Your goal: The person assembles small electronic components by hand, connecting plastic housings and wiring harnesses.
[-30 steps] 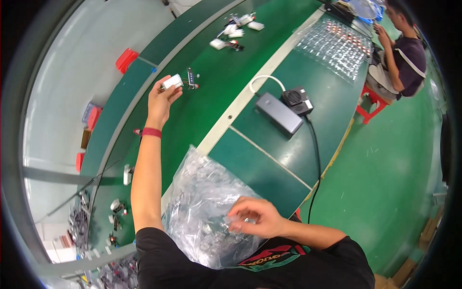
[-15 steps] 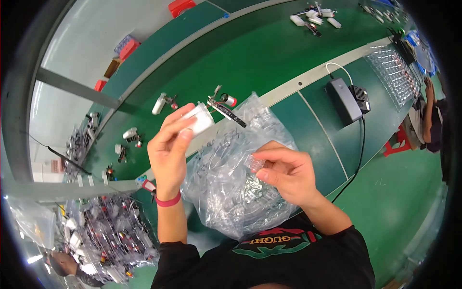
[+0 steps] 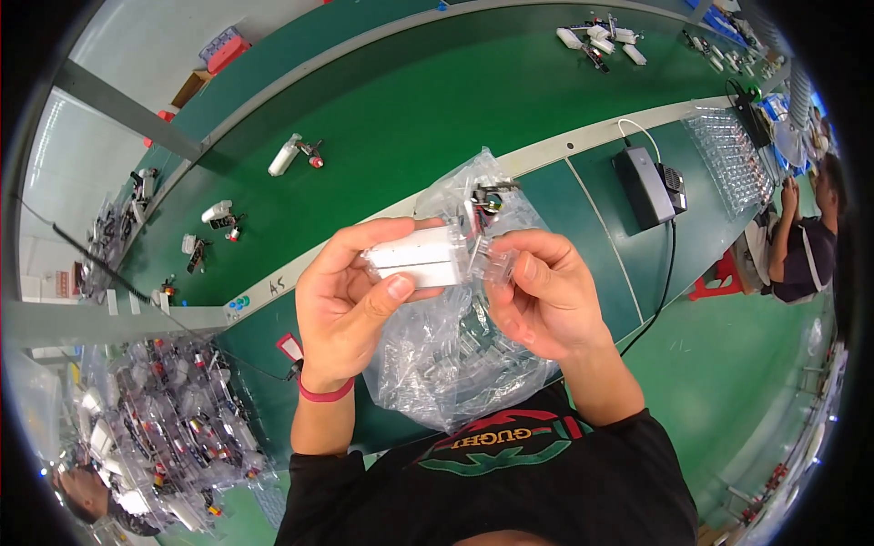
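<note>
My left hand is closed round a white block-shaped assembly with a lengthwise seam, fingers above and thumb below. From its right end, wires run to a small dark part that hangs beyond it. My right hand pinches a small clear plastic piece between thumb and fingers. That piece is up against or very close to the block's right end; whether it touches I cannot tell. Under both hands lies a large clear plastic bag full of similar clear pieces.
Similar white assemblies lie on the green conveyor belt beyond the bench. At right sit a black power adapter with its cable and a clear blister tray. Trays of parts are stacked at left. Another person sits at far right.
My left hand has brought the white assembly down and right, turning it level. My right hand has raised the clear piece to its end. The belt's assemblies at left have shifted left.
</note>
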{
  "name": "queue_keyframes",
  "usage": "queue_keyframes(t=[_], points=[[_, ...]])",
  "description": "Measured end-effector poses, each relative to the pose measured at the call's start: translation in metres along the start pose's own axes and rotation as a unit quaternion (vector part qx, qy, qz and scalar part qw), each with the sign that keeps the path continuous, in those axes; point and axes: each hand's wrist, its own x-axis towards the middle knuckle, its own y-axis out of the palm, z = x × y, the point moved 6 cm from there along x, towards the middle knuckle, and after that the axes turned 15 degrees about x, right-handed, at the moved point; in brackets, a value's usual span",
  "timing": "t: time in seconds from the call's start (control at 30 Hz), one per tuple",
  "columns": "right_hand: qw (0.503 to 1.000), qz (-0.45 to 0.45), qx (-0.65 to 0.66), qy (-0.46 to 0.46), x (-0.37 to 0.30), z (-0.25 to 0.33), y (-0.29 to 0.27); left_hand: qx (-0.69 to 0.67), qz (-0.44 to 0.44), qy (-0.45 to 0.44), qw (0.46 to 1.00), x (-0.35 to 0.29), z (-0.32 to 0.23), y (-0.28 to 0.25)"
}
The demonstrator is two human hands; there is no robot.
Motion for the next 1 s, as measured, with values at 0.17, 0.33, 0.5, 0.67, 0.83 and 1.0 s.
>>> queue_keyframes(t=[0.17,0.33,0.5,0.67,0.83,1.0], points=[[1.000,-0.004,0.006,0.015,-0.001,0.002,-0.003,-0.022,0.041,-0.034,0.998,0.000,0.005,0.005],[1.000,-0.013,0.002,0.020,-0.002,0.005,-0.001,-0.023,0.051,-0.033,0.998,0.000,0.007,0.007],[1.000,-0.015,0.007,0.005,-0.005,0.010,-0.002,-0.032,0.049,-0.027,0.998,0.001,0.008,0.007],[1.000,-0.004,-0.022,0.013,-0.004,0.008,-0.001,-0.025,0.050,-0.027,0.998,0.001,0.010,0.009],[0.999,-0.010,-0.029,-0.010,-0.006,0.006,-0.003,-0.033,0.043,-0.018,0.998,0.000,0.009,0.011],[1.000,0.015,-0.005,-0.015,-0.006,-0.004,-0.003,-0.027,0.045,0.001,0.999,-0.001,0.010,0.010]])
